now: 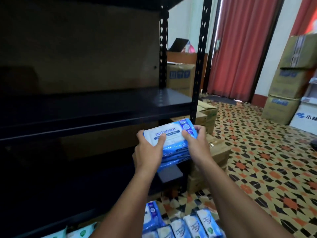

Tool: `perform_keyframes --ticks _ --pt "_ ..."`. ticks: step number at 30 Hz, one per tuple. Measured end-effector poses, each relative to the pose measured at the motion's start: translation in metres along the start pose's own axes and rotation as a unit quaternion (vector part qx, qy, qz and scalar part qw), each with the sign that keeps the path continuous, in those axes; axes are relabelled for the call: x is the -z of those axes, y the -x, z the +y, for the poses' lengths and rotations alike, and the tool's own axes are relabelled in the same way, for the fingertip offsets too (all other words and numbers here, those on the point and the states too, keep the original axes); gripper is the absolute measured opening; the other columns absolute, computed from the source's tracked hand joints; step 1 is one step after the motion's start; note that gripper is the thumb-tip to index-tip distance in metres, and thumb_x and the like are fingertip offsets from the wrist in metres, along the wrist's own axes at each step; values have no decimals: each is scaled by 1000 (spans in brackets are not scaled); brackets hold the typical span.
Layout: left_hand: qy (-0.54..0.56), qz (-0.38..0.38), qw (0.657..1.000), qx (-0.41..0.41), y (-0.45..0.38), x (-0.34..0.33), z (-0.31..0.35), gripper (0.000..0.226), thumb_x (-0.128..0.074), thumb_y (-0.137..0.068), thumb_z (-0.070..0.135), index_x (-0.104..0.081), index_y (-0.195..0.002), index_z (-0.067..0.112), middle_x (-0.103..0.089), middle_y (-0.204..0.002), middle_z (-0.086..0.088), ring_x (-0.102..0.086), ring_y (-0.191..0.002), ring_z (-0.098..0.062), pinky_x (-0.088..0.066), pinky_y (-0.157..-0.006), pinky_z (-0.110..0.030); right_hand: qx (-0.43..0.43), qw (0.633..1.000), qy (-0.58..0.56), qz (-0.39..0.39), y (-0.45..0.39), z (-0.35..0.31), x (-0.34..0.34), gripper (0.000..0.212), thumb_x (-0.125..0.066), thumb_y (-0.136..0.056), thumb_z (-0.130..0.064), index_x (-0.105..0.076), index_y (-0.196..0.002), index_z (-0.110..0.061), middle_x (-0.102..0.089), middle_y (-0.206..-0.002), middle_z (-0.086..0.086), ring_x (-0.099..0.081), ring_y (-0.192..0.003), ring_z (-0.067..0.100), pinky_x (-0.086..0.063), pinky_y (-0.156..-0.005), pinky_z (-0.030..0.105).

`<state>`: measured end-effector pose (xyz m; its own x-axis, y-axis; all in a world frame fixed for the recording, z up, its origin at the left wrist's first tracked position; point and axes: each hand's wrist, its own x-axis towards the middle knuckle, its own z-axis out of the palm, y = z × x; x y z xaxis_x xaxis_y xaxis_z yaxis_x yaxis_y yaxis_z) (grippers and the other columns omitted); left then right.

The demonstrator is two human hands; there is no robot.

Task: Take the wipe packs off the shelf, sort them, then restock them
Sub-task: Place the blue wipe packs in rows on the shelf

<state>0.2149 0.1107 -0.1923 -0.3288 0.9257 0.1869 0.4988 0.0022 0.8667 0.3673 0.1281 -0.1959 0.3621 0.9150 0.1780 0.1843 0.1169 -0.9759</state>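
Note:
A stack of blue and white wipe packs (173,134) is held in the air between both hands, just in front of the black metal shelf (96,107) and a little below its middle board. My left hand (149,152) grips the stack's left end, thumb on the top pack. My right hand (195,141) grips the right end, fingers curled over the far edge. More blue wipe packs (181,224) lie in rows on the floor at the bottom of the view, and green and white packs (80,231) lie at the bottom left.
The shelf's boards in view are dark and bare, with black slotted uprights (199,57) at its right side. Cardboard boxes (211,152) sit on the patterned tile floor (267,160) right of the shelf. Stacked cartons (288,79) stand far right beside red curtains (240,48).

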Motion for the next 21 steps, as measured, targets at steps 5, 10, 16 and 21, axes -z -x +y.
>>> perform_keyframes --ticks 5,10,16,21 --pt "21 53 997 -49 -20 48 60 75 -62 -87 65 -37 -146 26 -63 -131 -11 -57 -121 -35 -43 -101 -40 54 998 -37 18 -13 -68 -12 29 -62 -86 -47 -47 -108 -36 -66 -101 -5 -65 -94 22 -52 -92 51" --pt "25 63 996 -59 -55 83 97 73 -60 -85 68 -47 -140 22 -61 -132 -6 -55 -122 -32 -44 -102 -40 99 995 -24 -6 -38 -123 -22 32 -57 -91 -55 -48 -111 -31 -62 -105 -5 -62 -97 18 -52 -93 46" --pt "55 66 995 -52 -87 93 114 77 -58 -65 81 -62 -114 22 -67 -112 0 -65 -103 -28 -55 -93 -46 91 994 -40 -50 -76 -152 -27 34 -56 -83 -63 -52 -103 -36 -65 -109 0 -66 -97 24 -55 -91 53" --pt "26 83 993 -83 -100 88 135 78 -60 -66 77 -61 -120 19 -68 -114 0 -64 -107 -28 -54 -94 -45 51 989 -114 -77 -104 -155 -26 34 -61 -86 -58 -55 -108 -32 -69 -112 4 -71 -96 27 -58 -86 57"
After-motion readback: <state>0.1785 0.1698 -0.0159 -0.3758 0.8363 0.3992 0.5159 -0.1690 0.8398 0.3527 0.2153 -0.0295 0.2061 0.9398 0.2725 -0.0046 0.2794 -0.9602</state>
